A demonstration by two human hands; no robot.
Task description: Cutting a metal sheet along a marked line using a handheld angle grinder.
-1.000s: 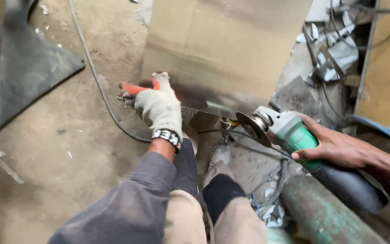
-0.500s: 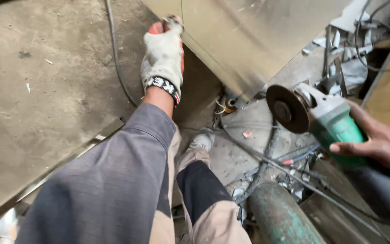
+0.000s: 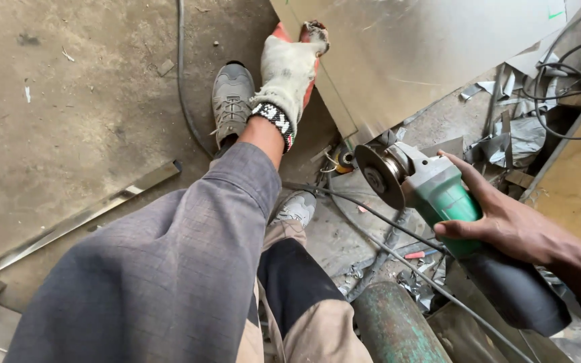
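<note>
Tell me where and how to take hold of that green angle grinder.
Grip the angle grinder by its green barrel, coming from behind and the outer side, as the right hand does now. The barrel is narrow enough to wrap, and that keeps fingers behind the disc, which faces the metal sheet. The gloved left hand rests on the sheet's edge.

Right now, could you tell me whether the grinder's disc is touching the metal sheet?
Apart. The head view shows floor and debris between the grinder disc and the metal sheet's lower edge.
</note>
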